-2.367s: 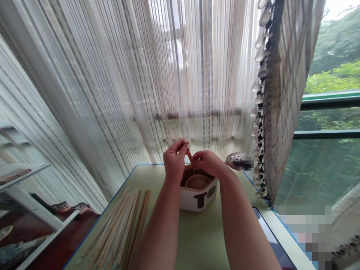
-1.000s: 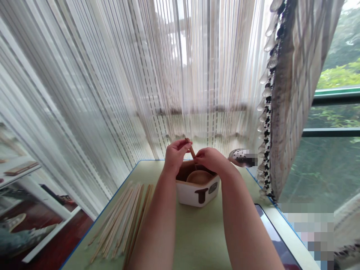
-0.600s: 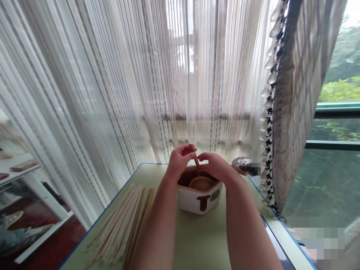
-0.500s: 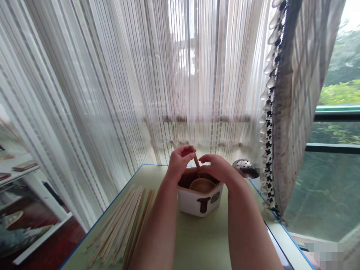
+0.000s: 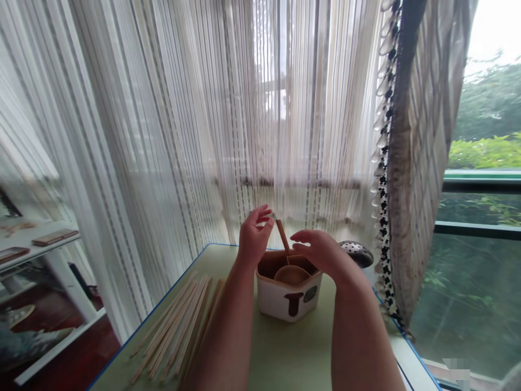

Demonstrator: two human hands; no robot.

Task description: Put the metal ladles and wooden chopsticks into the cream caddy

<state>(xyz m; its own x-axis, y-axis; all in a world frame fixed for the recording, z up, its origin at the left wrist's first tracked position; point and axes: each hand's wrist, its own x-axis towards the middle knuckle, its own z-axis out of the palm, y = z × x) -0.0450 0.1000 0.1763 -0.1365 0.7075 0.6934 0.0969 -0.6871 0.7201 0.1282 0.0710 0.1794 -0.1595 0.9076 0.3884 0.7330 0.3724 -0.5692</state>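
Observation:
A white container (image 5: 285, 298) with dark cow-like patches stands on the pale green table (image 5: 293, 353). A wooden spoon (image 5: 287, 266) stands in it, bowl down, its handle leaning up and to the left. My left hand (image 5: 253, 239) hovers just left of the handle with fingers apart, holding nothing. My right hand (image 5: 319, 251) hovers over the container's right rim, fingers loosely spread, clear of the handle.
Several long wooden sticks (image 5: 181, 326) lie in a row on the table's left side. A perforated metal ladle head (image 5: 357, 253) sits behind the container at right. Sheer curtains (image 5: 203, 125) hang close behind. A white shelf (image 5: 44, 239) stands at left.
Both hands held the spoon's handle before. Now they have let go and drawn slightly apart, leaving the spoon standing in the container. The camera has tilted up a little.

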